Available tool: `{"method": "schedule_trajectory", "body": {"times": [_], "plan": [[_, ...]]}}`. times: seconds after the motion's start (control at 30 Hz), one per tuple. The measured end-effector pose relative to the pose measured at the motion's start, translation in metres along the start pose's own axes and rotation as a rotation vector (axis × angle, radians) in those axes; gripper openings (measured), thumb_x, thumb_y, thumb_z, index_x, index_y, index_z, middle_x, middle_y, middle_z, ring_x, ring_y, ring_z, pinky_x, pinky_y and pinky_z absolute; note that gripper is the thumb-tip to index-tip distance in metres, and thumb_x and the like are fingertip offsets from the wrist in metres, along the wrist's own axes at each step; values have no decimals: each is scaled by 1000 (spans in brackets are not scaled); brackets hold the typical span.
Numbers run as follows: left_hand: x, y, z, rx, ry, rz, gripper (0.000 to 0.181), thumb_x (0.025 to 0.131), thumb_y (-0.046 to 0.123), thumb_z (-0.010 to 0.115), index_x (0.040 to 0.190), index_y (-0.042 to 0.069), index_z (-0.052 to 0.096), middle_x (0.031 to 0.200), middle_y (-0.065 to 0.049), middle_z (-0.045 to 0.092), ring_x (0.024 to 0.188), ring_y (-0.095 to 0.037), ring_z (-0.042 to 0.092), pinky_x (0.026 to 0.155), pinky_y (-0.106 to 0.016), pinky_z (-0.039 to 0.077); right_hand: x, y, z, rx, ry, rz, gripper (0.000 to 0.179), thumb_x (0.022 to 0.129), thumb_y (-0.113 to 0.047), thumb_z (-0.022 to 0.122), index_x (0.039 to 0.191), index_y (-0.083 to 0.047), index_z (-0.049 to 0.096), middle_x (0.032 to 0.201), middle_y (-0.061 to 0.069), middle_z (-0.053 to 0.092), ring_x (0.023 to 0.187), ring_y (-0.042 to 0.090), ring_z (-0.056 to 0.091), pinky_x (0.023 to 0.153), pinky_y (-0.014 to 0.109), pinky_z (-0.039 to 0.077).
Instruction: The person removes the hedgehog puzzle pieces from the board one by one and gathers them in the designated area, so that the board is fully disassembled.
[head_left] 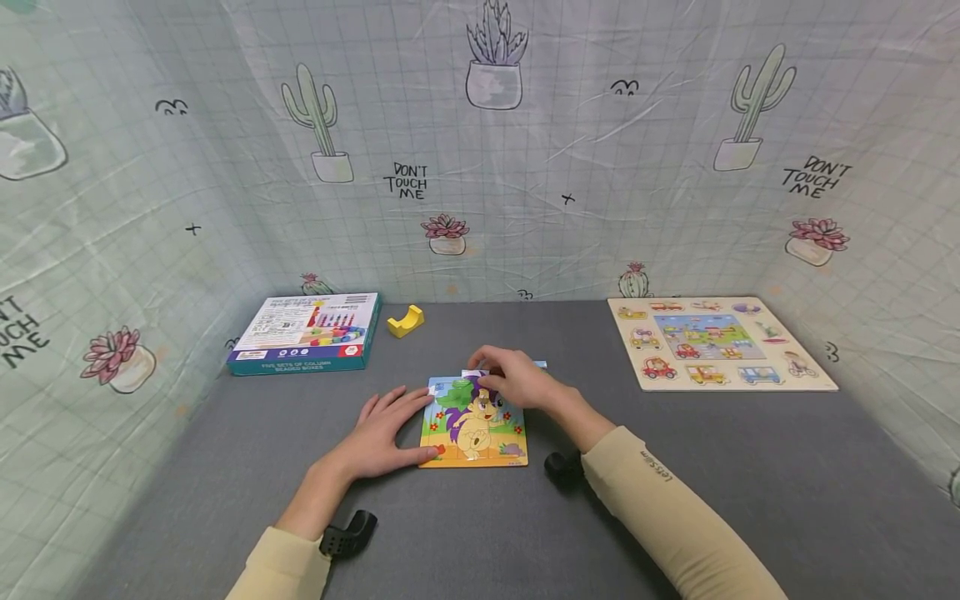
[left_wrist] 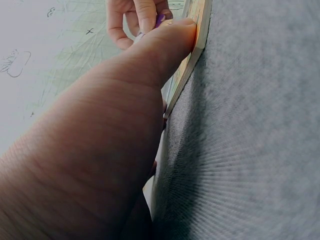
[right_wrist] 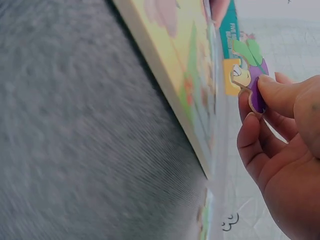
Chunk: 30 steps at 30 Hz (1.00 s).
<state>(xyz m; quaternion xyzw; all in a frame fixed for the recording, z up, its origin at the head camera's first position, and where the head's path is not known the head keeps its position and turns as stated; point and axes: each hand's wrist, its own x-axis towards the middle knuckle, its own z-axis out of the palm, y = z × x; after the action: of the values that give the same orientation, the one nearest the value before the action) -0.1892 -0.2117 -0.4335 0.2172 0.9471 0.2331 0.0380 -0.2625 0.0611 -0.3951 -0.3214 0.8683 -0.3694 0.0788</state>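
Note:
A square jigsaw puzzle board with a cartoon hedgehog picture lies flat on the grey table. My left hand rests along the board's left side, its fingers spread and the thumb touching the lower left edge. Over the board's top edge, my right hand pinches a jigsaw piece between thumb and fingers. This piece is purple, green and cream, and the right wrist view shows it raised off the board. Part of the picture's top is hidden behind the right hand.
At the back left lies a teal-edged toy box, with a yellow curved block beside it. A wooden vehicle puzzle board lies at the back right. Something blue and white shows behind my right hand. A patterned cloth hangs behind the table.

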Motion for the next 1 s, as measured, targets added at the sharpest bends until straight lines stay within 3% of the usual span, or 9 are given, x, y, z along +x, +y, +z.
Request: {"method": "schedule_trajectory", "body": {"times": [0.33, 0.57, 1.0], "plan": [[1, -2, 1, 7, 7, 9, 89, 84, 67, 68, 153, 16, 46, 158, -6, 40, 149, -36, 20, 115, -65, 4, -8, 4, -21, 3, 51, 5, 20, 102, -9, 60, 122, -12, 61, 104, 0, 67, 86, 17, 59, 77, 34, 50], [0, -2, 1, 9, 10, 18, 88, 84, 65, 68, 153, 15, 46, 157, -7, 41, 149, -37, 21, 115, -65, 5, -15, 14, -41, 27, 89, 22, 20, 102, -7, 60, 122, -10, 61, 100, 3, 67, 87, 29, 61, 73, 36, 48], [-1, 0, 0, 6, 9, 10, 90, 83, 67, 68, 153, 16, 46, 158, -5, 40, 149, -36, 20, 115, -64, 4, -30, 30, -69, -11, 144, 60, 19, 101, -4, 60, 120, -8, 62, 97, 5, 66, 84, 27, 58, 73, 38, 47]]}}
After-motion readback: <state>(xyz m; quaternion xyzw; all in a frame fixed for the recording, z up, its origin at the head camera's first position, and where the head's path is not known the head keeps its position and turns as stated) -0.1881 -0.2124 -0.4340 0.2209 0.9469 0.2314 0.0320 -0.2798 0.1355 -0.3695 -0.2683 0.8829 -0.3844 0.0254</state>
